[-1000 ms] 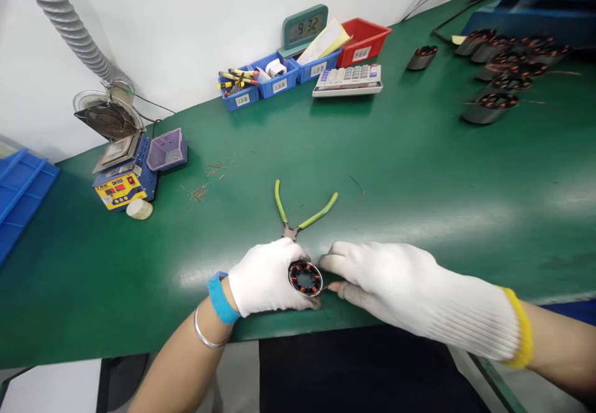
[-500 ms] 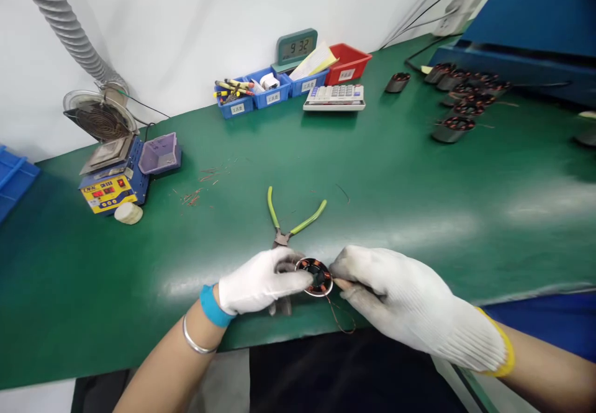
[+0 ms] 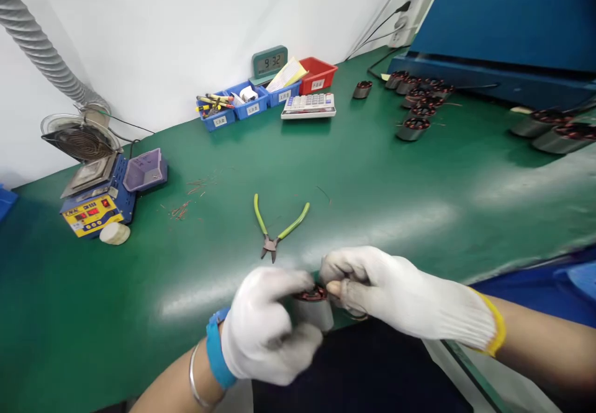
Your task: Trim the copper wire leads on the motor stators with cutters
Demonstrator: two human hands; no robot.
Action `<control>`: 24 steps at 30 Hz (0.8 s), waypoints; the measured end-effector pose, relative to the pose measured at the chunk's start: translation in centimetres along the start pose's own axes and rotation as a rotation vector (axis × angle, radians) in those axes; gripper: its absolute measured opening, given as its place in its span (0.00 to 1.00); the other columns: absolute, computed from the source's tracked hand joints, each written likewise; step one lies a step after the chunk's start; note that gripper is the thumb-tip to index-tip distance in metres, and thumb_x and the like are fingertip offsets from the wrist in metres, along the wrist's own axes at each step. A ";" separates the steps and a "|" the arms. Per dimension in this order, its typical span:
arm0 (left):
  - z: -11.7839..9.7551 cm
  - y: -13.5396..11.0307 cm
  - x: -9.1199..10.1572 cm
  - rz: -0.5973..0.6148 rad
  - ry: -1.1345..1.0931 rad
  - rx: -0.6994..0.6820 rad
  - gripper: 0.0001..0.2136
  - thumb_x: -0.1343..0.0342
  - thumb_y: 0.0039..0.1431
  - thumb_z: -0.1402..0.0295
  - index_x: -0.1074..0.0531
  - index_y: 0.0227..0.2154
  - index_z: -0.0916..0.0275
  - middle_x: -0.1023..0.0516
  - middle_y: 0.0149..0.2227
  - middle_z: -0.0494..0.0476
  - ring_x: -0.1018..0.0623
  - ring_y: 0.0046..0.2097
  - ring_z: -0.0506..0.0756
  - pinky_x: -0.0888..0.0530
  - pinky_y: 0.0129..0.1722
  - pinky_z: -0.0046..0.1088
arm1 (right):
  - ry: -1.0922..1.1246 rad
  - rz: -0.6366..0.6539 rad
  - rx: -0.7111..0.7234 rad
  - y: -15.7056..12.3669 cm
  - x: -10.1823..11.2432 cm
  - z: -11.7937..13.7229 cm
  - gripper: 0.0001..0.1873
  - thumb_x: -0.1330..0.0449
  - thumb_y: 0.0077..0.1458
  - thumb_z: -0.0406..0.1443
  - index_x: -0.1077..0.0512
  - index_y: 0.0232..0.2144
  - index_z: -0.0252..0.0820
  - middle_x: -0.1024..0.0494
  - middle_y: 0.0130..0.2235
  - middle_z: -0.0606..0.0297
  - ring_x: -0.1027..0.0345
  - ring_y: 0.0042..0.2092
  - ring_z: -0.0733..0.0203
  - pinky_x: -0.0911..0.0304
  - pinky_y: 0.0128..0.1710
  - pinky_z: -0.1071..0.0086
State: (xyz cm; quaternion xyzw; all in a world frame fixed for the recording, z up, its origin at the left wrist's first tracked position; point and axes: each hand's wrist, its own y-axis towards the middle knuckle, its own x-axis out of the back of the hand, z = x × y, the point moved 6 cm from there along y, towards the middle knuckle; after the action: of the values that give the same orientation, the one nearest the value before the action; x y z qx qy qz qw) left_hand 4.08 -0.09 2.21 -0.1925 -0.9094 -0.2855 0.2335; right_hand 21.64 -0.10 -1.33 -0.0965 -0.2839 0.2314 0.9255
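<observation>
A motor stator (image 3: 315,315) with a grey metal shell and copper windings stands at the near edge of the green table. My left hand (image 3: 263,326), in a white glove and blurred, is at its left side with a finger over the rim; the fingers are curled around it. On the right, my gloved right hand (image 3: 372,282) is closed in a pinch beside the rim, a bare thumb tip showing. Part of a thin copper wire (image 3: 357,317) loops below that pinch; its ends are hidden. Diagonal cutters (image 3: 270,243) with green handles lie spread just beyond the stator.
Several more stators (image 3: 413,128) stand at the back right by a blue machine (image 3: 465,28). A calculator (image 3: 308,106), blue bins (image 3: 251,107), a red bin (image 3: 321,72) and a clock (image 3: 270,62) line the wall. At left are a yellow-fronted heater (image 3: 95,214), a purple tray (image 3: 148,171) and wire scraps (image 3: 179,210).
The stator has gone from top facing me to more upright, showing its side. My left hand has shifted lower around it, uncovering the cutters' jaws. The whole view has swung right.
</observation>
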 end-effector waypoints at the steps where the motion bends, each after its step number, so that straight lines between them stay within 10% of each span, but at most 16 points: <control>1: 0.9 0.0 0.5 -0.102 -0.059 0.119 0.13 0.39 0.51 0.66 0.40 0.22 0.58 0.21 0.41 0.59 0.19 0.39 0.57 0.21 0.40 0.37 | -0.062 -0.033 0.020 -0.1 0.1 0.2 0.05 0.44 0.54 0.36 0.30 0.28 0.43 0.28 0.24 0.69 0.38 0.25 0.64 0.44 0.25 0.72; 3: 3.1 -0.1 -0.1 -0.080 -0.319 0.426 0.09 0.42 0.57 0.62 0.34 0.29 0.60 0.22 0.37 0.58 0.19 0.34 0.56 0.21 0.34 0.33 | -0.212 -0.104 0.106 -0.2 0.3 1.0 0.07 0.45 0.56 0.36 0.30 0.27 0.44 0.27 0.26 0.68 0.37 0.26 0.64 0.44 0.26 0.71; 7: 3.9 -1.4 -4.3 0.556 -0.844 0.876 0.21 0.49 0.62 0.48 0.28 0.40 0.64 0.24 0.29 0.56 0.24 0.20 0.52 0.34 0.14 0.22 | -0.394 -0.176 0.228 -0.2 0.3 2.1 0.10 0.48 0.58 0.36 0.29 0.28 0.45 0.24 0.29 0.65 0.32 0.29 0.62 0.43 0.28 0.71; 10: 3.8 -0.6 -3.4 0.353 -0.880 0.811 0.22 0.35 0.52 0.61 0.30 0.49 0.60 0.23 0.37 0.56 0.20 0.28 0.53 0.27 0.20 0.22 | -0.434 -0.229 0.153 0.2 0.6 1.4 0.09 0.48 0.58 0.37 0.29 0.29 0.46 0.23 0.30 0.64 0.31 0.30 0.60 0.44 0.28 0.69; 13: 2.7 0.0 -1.9 0.144 -0.787 0.566 0.14 0.31 0.45 0.73 0.25 0.37 0.61 0.23 0.50 0.62 0.19 0.48 0.60 0.21 0.46 0.35 | -0.275 -0.202 0.043 0.4 0.7 0.0 0.09 0.48 0.57 0.37 0.28 0.31 0.45 0.23 0.30 0.65 0.31 0.30 0.59 0.40 0.29 0.69; 15: 2.1 0.1 -1.2 0.082 -0.731 0.445 0.13 0.32 0.49 0.71 0.32 0.19 0.63 0.22 0.51 0.64 0.21 0.53 0.62 0.25 0.54 0.38 | -0.132 -0.134 0.009 0.4 0.5 -0.5 0.10 0.48 0.58 0.38 0.29 0.29 0.44 0.24 0.27 0.67 0.33 0.27 0.61 0.41 0.27 0.70; 18: 2.9 0.0 -0.4 -0.110 -0.727 0.489 0.20 0.34 0.55 0.61 0.39 0.18 0.62 0.21 0.49 0.64 0.18 0.46 0.60 0.22 0.47 0.37 | -0.131 -0.132 0.070 0.0 0.4 0.0 0.09 0.47 0.58 0.37 0.30 0.27 0.44 0.27 0.25 0.68 0.36 0.26 0.63 0.42 0.25 0.71; 24: 3.2 0.0 -3.5 0.376 -0.671 0.615 0.20 0.40 0.57 0.53 0.27 0.45 0.63 0.20 0.40 0.62 0.19 0.40 0.60 0.20 0.40 0.37 | -0.542 -0.240 0.333 -0.4 -0.1 1.7 0.11 0.50 0.60 0.35 0.29 0.30 0.45 0.24 0.31 0.62 0.30 0.29 0.57 0.41 0.28 0.66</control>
State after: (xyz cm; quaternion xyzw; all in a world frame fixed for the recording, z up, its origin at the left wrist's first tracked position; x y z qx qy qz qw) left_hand 5.97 1.10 -2.01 -0.3566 -0.9261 0.1210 0.0214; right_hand 20.73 -0.44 0.13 0.1551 -0.4870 0.1815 0.8401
